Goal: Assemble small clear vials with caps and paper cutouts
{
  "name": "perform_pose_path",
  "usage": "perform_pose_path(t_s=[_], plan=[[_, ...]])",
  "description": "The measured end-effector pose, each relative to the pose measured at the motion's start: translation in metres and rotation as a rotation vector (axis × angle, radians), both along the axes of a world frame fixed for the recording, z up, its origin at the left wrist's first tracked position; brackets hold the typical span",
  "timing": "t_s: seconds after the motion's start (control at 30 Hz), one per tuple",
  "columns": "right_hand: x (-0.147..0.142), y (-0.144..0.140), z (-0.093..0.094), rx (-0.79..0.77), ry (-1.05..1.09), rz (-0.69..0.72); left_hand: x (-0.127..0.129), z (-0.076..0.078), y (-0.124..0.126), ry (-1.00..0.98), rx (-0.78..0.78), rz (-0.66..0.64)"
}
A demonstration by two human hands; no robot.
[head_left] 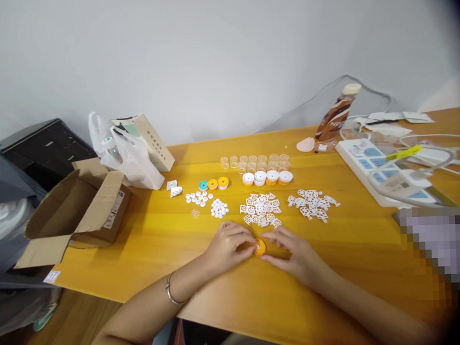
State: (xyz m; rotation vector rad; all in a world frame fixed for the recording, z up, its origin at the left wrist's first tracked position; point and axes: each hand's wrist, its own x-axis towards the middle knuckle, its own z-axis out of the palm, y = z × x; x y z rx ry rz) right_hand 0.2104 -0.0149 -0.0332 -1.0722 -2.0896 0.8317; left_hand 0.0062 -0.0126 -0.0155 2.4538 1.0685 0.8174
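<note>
Orange cap (pixel 260 248) sits on the tabletop (pixel 149 246) between both hands: left hand (pixel 228 245) and right hand (pixel 293 253) pinch it with closed fingers, seemingly mid-assembly. Next likely calls for a white piece (pixel 261 209) just beyond, seated squarely.

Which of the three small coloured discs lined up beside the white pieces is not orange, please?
The teal disc, at the left end of that row; the other two discs beside it are orange.
</note>
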Motion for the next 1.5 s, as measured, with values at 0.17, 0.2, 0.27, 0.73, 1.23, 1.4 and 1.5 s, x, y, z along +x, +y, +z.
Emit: perform_pose_path(t_s=[0.17,0.2,0.27,0.73,1.23,1.4,1.5], plan=[[-0.003,-0.001,-0.003,0.050,-0.038,0.043,0.004,-0.003,-0.001,0.019,-0.021,-0.006],[-0.003,-0.001,-0.004,0.057,-0.038,0.046,0.005,-0.004,-0.001,0.021,-0.020,-0.006],[-0.004,-0.001,-0.004,0.068,-0.035,0.049,0.005,-0.004,0.000,0.020,-0.024,-0.008],[-0.003,-0.002,-0.003,0.107,-0.002,0.028,0.006,-0.006,0.002,-0.045,-0.055,-0.052],[-0.003,-0.001,-0.006,0.212,-0.065,0.034,-0.009,-0.002,0.004,-0.039,-0.055,-0.147],[-0.001,-0.001,-0.006,0.232,-0.105,0.024,-0.016,-0.005,0.006,0.041,0.042,-0.171],[0.000,-0.001,-0.006,0.253,-0.129,0.036,-0.018,-0.009,0.005,0.081,0.117,-0.199]])
